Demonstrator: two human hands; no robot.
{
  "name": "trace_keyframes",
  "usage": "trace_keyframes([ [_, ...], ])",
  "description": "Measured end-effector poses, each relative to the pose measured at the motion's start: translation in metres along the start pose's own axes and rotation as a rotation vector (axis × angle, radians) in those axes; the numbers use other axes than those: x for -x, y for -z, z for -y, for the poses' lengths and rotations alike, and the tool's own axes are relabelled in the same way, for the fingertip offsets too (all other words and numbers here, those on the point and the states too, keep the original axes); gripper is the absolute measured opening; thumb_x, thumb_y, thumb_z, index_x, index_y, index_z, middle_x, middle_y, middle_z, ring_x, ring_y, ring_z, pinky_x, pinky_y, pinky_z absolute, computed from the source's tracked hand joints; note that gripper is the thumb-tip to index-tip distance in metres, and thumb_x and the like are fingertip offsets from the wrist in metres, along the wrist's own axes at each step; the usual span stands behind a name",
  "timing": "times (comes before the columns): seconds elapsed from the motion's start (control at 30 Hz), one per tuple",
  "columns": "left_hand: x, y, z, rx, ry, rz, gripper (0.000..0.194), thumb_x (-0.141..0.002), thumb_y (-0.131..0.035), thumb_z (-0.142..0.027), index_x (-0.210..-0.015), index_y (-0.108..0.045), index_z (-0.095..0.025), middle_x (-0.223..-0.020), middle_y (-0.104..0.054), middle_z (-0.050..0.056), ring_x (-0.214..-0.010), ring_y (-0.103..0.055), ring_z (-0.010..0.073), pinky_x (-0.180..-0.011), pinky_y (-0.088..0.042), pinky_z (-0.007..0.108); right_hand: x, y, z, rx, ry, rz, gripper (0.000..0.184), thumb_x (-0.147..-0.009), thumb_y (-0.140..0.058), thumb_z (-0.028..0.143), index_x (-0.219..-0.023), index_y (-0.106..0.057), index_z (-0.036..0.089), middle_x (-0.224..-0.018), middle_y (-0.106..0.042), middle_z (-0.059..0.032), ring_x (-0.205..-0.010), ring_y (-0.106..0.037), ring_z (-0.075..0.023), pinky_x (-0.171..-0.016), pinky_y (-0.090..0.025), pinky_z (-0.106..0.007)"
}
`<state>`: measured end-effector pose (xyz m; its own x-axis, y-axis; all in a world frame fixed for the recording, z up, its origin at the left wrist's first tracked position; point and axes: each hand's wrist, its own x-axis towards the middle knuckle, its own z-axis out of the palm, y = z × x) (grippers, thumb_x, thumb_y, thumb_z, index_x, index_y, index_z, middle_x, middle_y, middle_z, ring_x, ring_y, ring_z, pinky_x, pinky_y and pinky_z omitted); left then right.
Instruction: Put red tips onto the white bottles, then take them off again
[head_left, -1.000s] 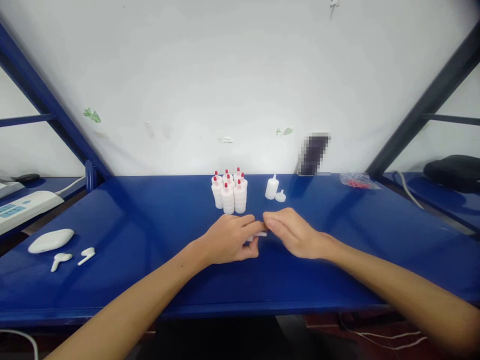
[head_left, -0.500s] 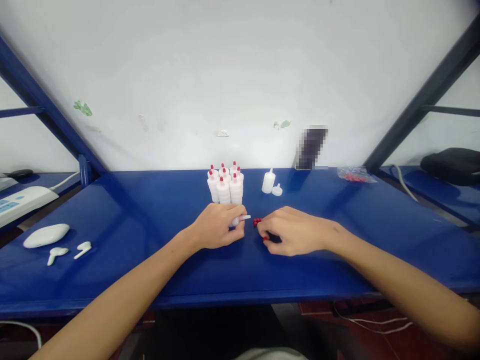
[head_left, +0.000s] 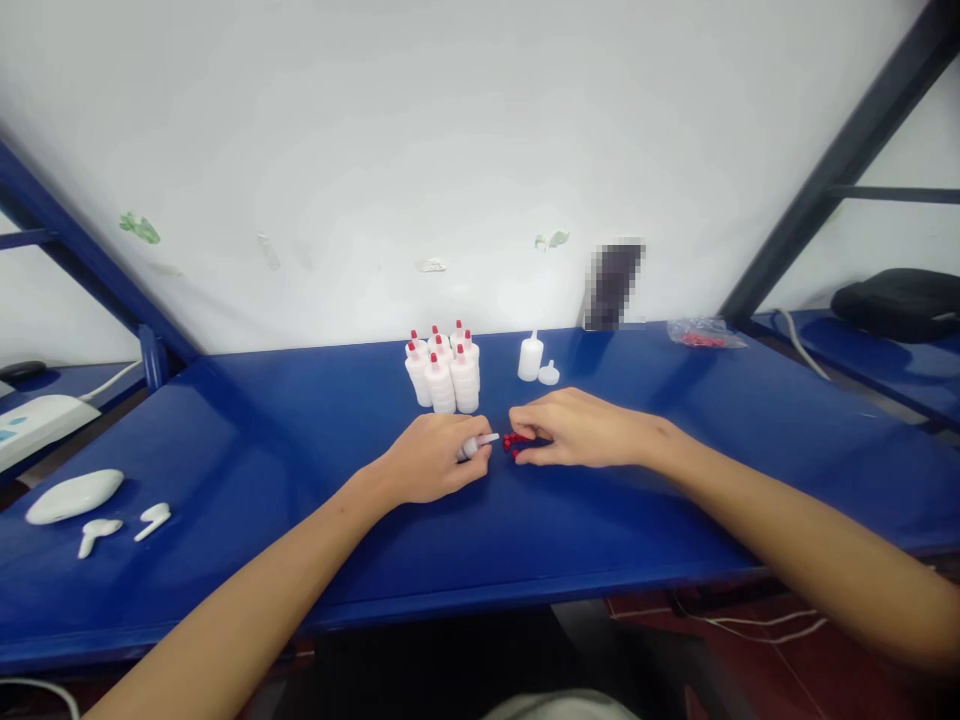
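Note:
My left hand (head_left: 433, 458) is wrapped round a small white nozzle bottle (head_left: 472, 446); its bare tip points right and most of its body is hidden in the fist. Just right of that tip lie several small red caps (head_left: 508, 440) on the blue table. My right hand (head_left: 574, 428) is over these caps with thumb and fingers apart, the caps lying at and between the fingertips. Behind my left hand stands a tight group of white bottles with red caps (head_left: 442, 375). To their right stands an uncapped white bottle (head_left: 530, 358), with a loose white nozzle lid (head_left: 549, 373) beside it.
A clear bag of red pieces (head_left: 705, 335) lies at the back right, near a blurred dark phone-like object (head_left: 615, 285) against the wall. White earbuds (head_left: 154, 520) and their case (head_left: 73, 496) lie at the left. The blue table (head_left: 420, 560) ends at its front edge.
My right hand has moved slightly back and left, its fingers spreading over the red caps. The left hand keeps its hold on the bottle. The whole view has shifted a little.

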<state>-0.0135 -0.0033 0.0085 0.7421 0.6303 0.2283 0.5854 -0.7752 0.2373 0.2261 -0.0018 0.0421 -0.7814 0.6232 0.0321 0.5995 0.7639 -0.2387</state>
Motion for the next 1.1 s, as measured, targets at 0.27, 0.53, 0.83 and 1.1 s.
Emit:
trace_keyframes([
  [0.27,0.0,0.0,0.0,0.004,-0.006,0.01,0.02,-0.094,-0.044,-0.032,-0.092,-0.058,-0.02,-0.074,-0.06,-0.001,-0.064,-0.053,0.0133,-0.062,-0.036,0.026,0.0,-0.004,-0.01,0.01,0.003,-0.034,0.031,-0.09,-0.058,0.035,-0.071,-0.039,0.02,-0.066,-0.052,0.0042,-0.056,-0.041,-0.0098,-0.056,-0.026,-0.024],
  [0.53,-0.002,0.001,0.004,0.008,0.009,-0.003,0.02,-0.095,-0.043,-0.033,-0.09,-0.056,-0.019,-0.074,-0.06,-0.002,-0.063,-0.051,0.0124,-0.059,-0.033,0.025,-0.001,-0.011,-0.004,0.025,0.064,-0.079,0.028,-0.087,-0.056,0.026,-0.067,-0.037,0.02,-0.062,-0.049,0.0048,-0.055,-0.04,-0.0096,-0.056,-0.027,-0.025],
  [0.83,0.0,0.001,0.004,-0.019,0.007,-0.005,0.021,-0.095,-0.043,-0.034,-0.09,-0.058,-0.019,-0.074,-0.062,-0.001,-0.061,-0.051,0.0125,-0.058,-0.032,0.025,-0.001,-0.011,-0.011,0.058,-0.001,-0.091,0.035,-0.085,-0.058,0.032,-0.065,-0.033,0.02,-0.057,-0.046,0.005,-0.052,-0.036,-0.0091,-0.055,-0.023,-0.026],
  [1.1,0.001,0.004,0.002,-0.022,-0.013,-0.015,0.022,-0.095,-0.043,-0.034,-0.089,-0.058,-0.019,-0.072,-0.061,-0.001,-0.061,-0.053,0.0127,-0.059,-0.034,0.025,0.0,-0.008,-0.014,0.003,0.008,-0.118,0.033,-0.089,-0.055,0.035,-0.065,-0.037,0.019,-0.057,-0.046,0.0046,-0.052,-0.037,-0.0091,-0.056,-0.024,-0.025],
])
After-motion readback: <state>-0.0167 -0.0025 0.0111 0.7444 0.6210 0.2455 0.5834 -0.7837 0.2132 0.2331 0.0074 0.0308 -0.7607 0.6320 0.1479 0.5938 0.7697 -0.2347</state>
